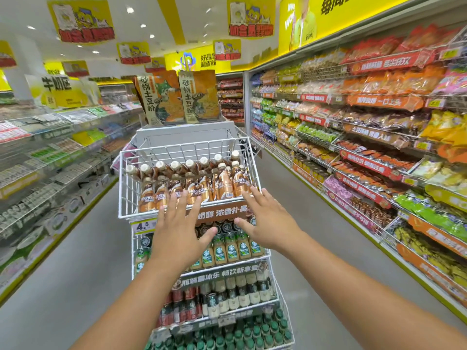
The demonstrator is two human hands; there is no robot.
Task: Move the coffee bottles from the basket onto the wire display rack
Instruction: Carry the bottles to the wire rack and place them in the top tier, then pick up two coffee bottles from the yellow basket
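A white wire display rack (pixel 123 188) stands in the aisle ahead, its top tier holding two rows of brown coffee bottles (pixel 223 184) with cream caps. My left hand (pixel 178 231) is spread flat, fingers straight, in front of the top tier's front edge, fingertips over the lower parts of the front-row bottles. My right hand (pixel 267 219) is spread the same way at the tier's right front corner. Neither hand holds anything. No basket shows in this view.
Lower tiers of the rack carry green-label coffee bottles (pixel 232 248), dark bottles (pixel 227 296) and green-capped bottles (pixel 252 334). Two noodle packs (pixel 179 97) stand on a box behind the rack. Stocked shelves (pixel 379 137) line the right side, more shelves (pixel 45 157) the left; grey floor (pixel 83 256) runs between.
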